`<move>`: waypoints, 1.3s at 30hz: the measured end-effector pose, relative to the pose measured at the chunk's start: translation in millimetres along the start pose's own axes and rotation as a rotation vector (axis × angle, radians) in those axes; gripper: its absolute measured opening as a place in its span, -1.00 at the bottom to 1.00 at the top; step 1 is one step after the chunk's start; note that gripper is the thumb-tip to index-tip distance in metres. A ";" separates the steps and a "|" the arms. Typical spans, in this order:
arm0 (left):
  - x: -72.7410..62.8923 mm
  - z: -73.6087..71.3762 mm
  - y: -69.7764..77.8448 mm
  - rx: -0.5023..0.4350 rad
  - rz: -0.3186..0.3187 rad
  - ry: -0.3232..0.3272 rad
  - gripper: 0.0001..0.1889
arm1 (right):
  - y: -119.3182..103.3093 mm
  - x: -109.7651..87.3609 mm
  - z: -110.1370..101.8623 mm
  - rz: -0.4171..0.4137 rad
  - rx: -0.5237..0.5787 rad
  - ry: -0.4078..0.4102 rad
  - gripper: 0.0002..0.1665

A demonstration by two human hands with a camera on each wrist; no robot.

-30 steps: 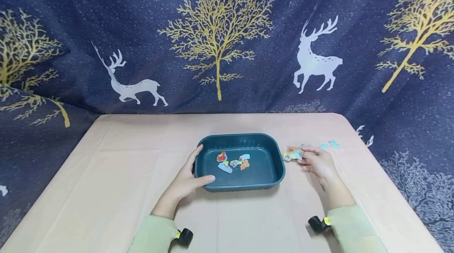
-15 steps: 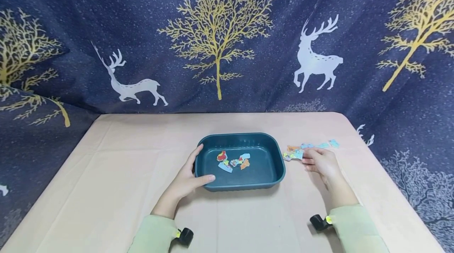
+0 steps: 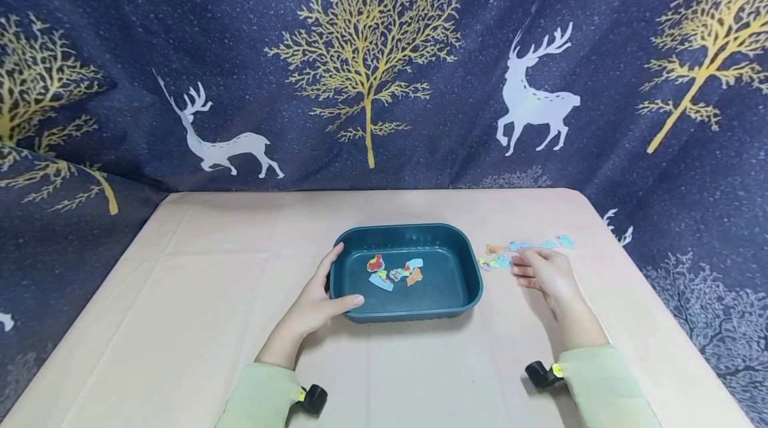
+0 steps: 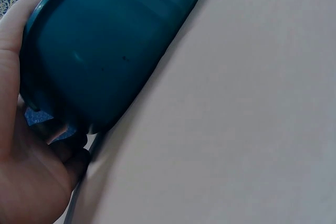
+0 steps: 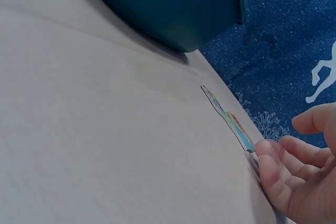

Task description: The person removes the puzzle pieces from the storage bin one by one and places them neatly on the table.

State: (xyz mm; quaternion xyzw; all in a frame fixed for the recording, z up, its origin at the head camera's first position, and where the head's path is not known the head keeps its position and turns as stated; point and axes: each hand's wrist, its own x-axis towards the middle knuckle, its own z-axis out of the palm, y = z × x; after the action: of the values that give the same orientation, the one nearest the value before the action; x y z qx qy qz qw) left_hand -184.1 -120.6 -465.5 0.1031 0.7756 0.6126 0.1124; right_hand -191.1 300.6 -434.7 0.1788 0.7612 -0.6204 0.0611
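Note:
My left hand (image 3: 313,303) grips the left end of a dark teal plastic basin (image 3: 408,315), thumb over its front rim and fingers along the outer wall. In the left wrist view, the hand (image 4: 31,177) wraps round that end of the basin (image 4: 115,40). Inside lie several small puzzle pieces, among them a red one (image 3: 375,263) and an orange one (image 3: 415,277). My right hand (image 3: 547,279) is at the right end of a light blue and yellow puzzle piece (image 3: 499,263) on the table. In the right wrist view, the thumb stands apart from the fingers (image 5: 270,174).
Behind that piece, an orange piece (image 3: 495,249) and several light blue pieces (image 3: 564,241) lie in a row towards the right. A pale pink cloth covers the table (image 3: 198,308). A dark blue curtain (image 3: 420,155) with deer and trees hangs behind it.
My right hand has shifted slightly right, and its thumb and fingers have let go of the light blue and yellow piece, which now lies on the table. The left hand and basin stay put.

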 end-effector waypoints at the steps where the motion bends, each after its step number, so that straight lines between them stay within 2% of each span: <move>1: 0.0 0.1 -0.1 0.003 -0.001 0.001 -0.01 | -0.2 -0.3 0.2 -0.001 0.000 0.002 -0.33; 15: -0.9 2.0 0.4 0.013 -0.009 0.006 -0.02 | -1.8 -3.4 3.2 -0.035 -0.030 0.011 -0.38; 33: -0.9 -2.6 5.5 0.044 -0.013 -0.002 0.03 | -7.7 -4.7 12.1 -0.053 0.004 0.016 -0.37; 39: -0.3 -9.4 4.2 0.041 0.024 0.014 0.06 | -7.0 -4.7 13.2 -0.066 0.001 0.005 -0.40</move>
State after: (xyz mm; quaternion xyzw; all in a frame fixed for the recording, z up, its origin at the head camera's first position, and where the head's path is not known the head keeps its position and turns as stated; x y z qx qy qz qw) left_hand -186.6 -128.5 -459.3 0.1103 0.7873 0.5987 0.0974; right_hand -190.9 285.7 -429.7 0.1553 0.7665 -0.6220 0.0385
